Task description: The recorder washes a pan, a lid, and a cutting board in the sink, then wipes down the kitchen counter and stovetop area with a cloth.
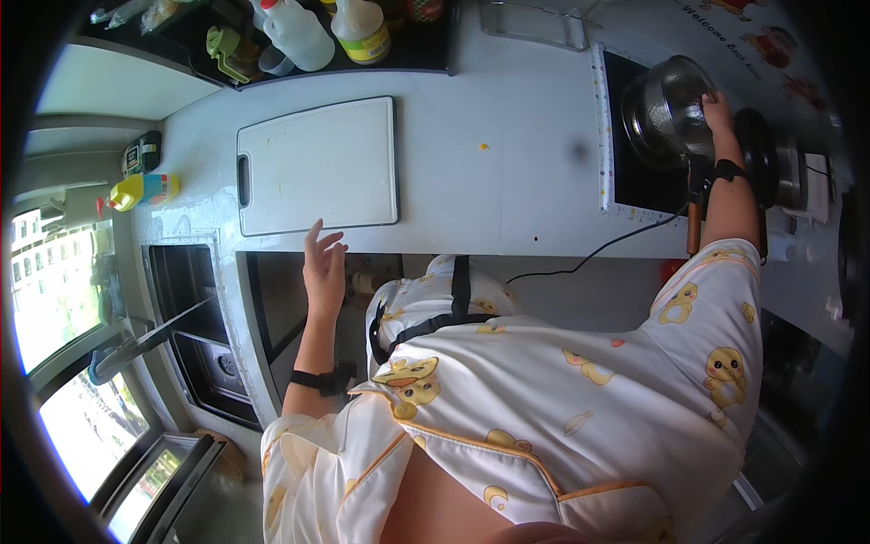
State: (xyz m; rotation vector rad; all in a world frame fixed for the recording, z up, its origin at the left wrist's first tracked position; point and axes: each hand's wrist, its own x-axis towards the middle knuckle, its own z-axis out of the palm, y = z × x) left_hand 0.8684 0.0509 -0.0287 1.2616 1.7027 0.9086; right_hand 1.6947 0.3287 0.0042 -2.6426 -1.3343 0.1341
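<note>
At the right, my right hand [718, 114] grips the rim of a hammered stainless-steel bowl [669, 102]. The bowl is tilted over a pan [632, 122] on the black cooktop [642, 187], and its inside faces away from me. A brown wooden handle [693, 228] points toward the counter's front edge. My left hand [325, 265] hovers by the counter edge with its fingers apart, holding nothing. Just beyond its fingertips lies a white cutting board [319, 166] with a dark rim and a handle slot. A small yellow scrap [484, 146] sits on the counter between board and cooktop.
Bottles [299, 37] crowd a dark shelf at the back left. A yellow detergent bottle [146, 191] lies near the double sink [187, 279] with its faucet [146, 340]. A black cord [578, 268] hangs over the counter edge. Behind the cooktop is a wire rack [533, 27].
</note>
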